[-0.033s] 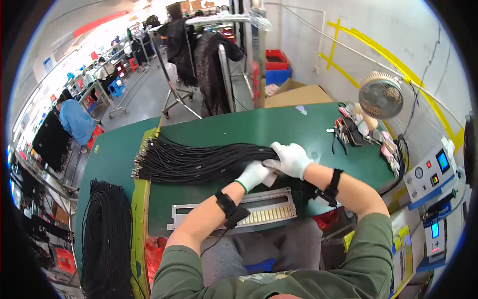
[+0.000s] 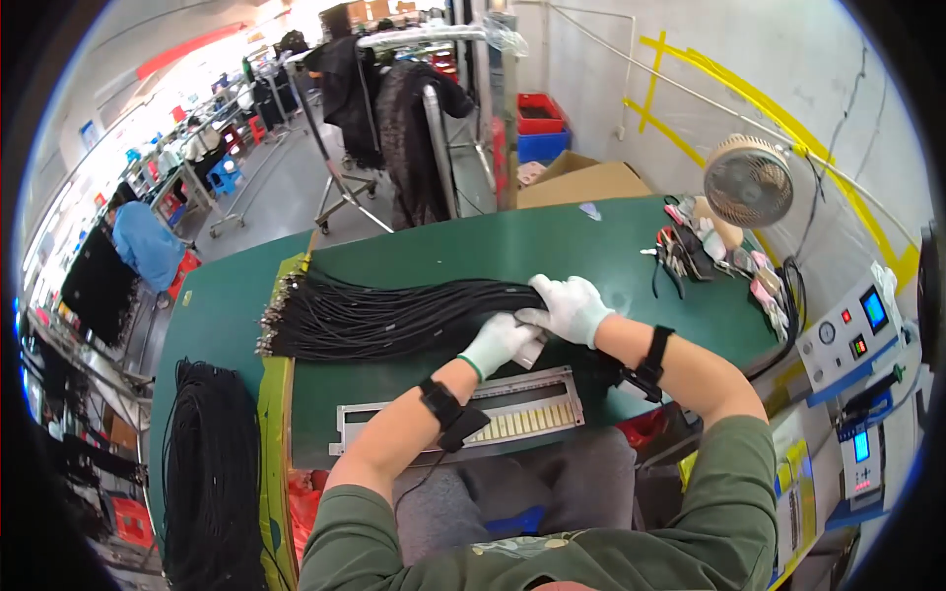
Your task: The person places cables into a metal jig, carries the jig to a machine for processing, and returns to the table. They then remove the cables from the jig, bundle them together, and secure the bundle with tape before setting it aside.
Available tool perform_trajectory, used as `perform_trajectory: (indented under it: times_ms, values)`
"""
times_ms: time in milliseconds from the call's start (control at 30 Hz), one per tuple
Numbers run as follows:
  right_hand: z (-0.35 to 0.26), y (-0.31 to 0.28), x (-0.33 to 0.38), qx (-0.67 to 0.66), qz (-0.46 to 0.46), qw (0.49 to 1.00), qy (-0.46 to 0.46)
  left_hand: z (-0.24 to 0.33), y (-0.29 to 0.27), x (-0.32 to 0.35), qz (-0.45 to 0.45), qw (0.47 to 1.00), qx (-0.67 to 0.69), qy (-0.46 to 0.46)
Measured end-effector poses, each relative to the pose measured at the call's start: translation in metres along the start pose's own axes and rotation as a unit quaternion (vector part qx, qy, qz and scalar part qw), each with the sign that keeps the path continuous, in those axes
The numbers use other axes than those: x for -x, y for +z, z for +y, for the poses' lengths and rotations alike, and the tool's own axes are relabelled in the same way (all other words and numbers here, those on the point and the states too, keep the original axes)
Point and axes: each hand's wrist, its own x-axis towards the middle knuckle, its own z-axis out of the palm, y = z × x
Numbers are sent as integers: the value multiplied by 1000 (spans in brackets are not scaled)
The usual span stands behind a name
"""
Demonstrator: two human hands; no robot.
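A thick bundle of long black cords [image 2: 394, 320] lies across the green table, its metal-tipped ends gathered at the left. Both my hands wear white gloves and meet at the bundle's right end. My right hand [image 2: 574, 310] is closed around that end, thumb toward the left hand. Just below and to its left, my left hand [image 2: 498, 342] is closed, with a small pale, shiny piece [image 2: 530, 353] showing at its fingertips; its kind is unclear. Nearest to me lies a metal frame fixture [image 2: 532, 380] holding a row of small yellowish blocks [image 2: 522, 424].
Another black cord bundle [image 2: 210, 463] lies at the left, beside a yellow-green strip [image 2: 278, 409]. Pliers [image 2: 668, 278] and other tools lie at the far right, near a fan [image 2: 749, 182]. A control box [image 2: 845, 325] stands at the right. Garment racks [image 2: 424, 39] stand behind the table.
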Motion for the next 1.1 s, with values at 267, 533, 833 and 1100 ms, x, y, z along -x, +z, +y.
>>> perform_trajectory:
  times_ms: [267, 533, 833, 1100]
  values:
    - [50, 26, -29, -22, 110, 994, -14, 136, -12, 55, -134, 965, 221, 44]
    - [-14, -39, -13, -481, 15, 876, 20, 79, -40, 15, 285, 924, 216, 133]
    - [176, -12, -39, 76, -14, 965, 252, 53, -52, 75, 198, 946, 257, 28]
    - [96, 15, -28, 146, 26, 987, -63, 17, -76, 134, 114, 801, 581, -87]
